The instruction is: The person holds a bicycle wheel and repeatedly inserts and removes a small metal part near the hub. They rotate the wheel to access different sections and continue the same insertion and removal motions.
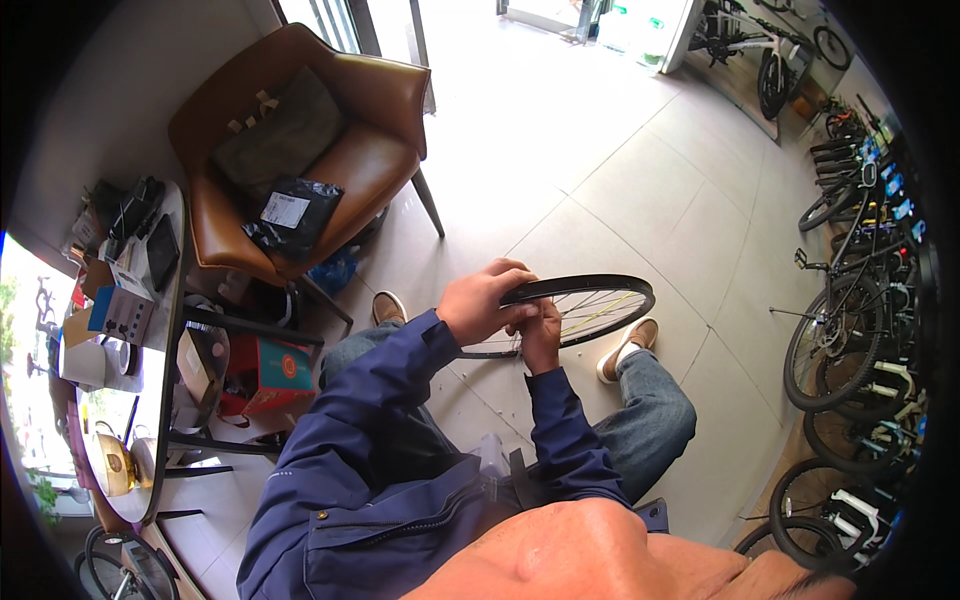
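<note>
Between my knees, a bicycle wheel (628,284) with a black outer band and thin spokes is held tilted above the floor; one spoke looks yellowish. My left hand (487,303) is closed over the wheel's near left edge, with its fingers bent across the band. Just beside it, my right hand (541,336) has its fingers closed at the inner side of the same edge, close to the spokes. The fingertips of both hands almost meet, and what lies between them is hidden. Part of the wheel's left side is covered by my hands and sleeve.
A brown armchair (375,165) holds a cushion and a black plastic parcel (292,218). Left of me, a table (172,255) carries boxes and small items, with a red and teal box (283,374) beneath. Several bicycles (835,340) line the right side. Pale tiles (640,215) spread ahead.
</note>
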### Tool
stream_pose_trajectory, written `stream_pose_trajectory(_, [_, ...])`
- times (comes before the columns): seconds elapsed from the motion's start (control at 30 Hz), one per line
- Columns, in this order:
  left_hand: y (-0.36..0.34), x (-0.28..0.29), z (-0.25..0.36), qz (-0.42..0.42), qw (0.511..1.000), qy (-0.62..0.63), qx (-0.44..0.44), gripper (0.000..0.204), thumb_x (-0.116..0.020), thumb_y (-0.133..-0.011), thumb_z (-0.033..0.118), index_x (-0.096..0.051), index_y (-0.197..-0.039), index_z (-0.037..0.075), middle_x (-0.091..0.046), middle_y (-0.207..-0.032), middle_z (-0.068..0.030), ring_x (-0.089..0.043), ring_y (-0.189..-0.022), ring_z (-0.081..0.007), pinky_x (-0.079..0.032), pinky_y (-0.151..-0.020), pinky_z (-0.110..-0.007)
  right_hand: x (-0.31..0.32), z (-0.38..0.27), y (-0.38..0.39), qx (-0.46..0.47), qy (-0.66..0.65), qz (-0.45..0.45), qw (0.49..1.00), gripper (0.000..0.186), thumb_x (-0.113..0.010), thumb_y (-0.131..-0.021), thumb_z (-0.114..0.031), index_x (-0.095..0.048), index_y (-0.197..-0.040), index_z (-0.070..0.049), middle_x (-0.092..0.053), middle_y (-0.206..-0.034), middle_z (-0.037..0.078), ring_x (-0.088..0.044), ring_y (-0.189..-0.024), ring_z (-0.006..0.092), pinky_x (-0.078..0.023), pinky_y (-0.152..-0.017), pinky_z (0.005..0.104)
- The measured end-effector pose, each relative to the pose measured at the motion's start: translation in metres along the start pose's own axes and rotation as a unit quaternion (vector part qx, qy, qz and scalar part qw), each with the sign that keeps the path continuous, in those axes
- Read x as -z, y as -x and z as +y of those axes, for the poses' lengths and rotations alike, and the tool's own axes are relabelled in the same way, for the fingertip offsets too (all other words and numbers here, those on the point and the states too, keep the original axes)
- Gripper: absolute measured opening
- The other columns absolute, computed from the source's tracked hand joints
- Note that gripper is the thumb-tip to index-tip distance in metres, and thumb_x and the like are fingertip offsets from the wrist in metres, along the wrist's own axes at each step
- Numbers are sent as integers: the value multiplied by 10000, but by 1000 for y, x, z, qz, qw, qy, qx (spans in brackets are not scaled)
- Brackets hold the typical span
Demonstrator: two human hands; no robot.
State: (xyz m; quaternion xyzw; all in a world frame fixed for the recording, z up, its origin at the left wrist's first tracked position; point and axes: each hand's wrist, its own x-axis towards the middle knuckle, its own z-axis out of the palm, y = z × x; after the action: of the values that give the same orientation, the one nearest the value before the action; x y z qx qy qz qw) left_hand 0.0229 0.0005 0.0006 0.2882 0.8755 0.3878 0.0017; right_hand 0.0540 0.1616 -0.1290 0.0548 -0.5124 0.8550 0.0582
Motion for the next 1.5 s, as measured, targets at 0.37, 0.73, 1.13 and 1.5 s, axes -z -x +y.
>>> stream_pose_trajectory(0.37, [1, -1, -9, 25, 999, -38, -1, 475, -878, -950, 425, -719, -1200, 54, -725, -1357, -125, -784, -1024, -357, -635, -868, -420, -5, -14, -1, -1, 11, -46, 999, 429, -666, -1151, -396, -644, -1323, -4, -695, -930, 30, -641, -720, 105, -539, -643, 270])
stream_pose_trajectory(0.73, [3, 2, 6, 24, 1000, -9, 7, 474, -869, -953, 436, -725, -1299, 146, -722, -1381, -76, -776, -1083, -352, -632, -899, -434, -1, -1, -2, 74, -8, -53, 996, 533, -620, -1147, -508, -660, -1301, 1, -651, -808, 10, -625, -702, 90, -528, -627, 272])
stream_pose_trajectory(1.13, [0, 1, -3, 9, 1000, -10, 28, 456, -879, -952, 418, -734, -1202, 66, -733, -1335, -120, -786, -1005, -365, -632, -881, -431, -2, -3, 1, -29, -90, -1, 996, 482, -616, -1161, -470, -641, -1285, -5, -664, -848, 19, -624, -695, 95, -537, -633, 268])
stream_pose_trajectory(1.5, [-1, 2, 1, 27, 999, 11, 39, 489, -861, -961, 465, -728, -1238, 84, -713, -1374, -113, -782, -1047, -361, -631, -895, -437, -4, -3, 0, 28, 39, -55, 997, 600, -668, -1134, -457, -559, -1528, -18, -702, -945, 13, -643, -736, 72, -542, -657, 242])
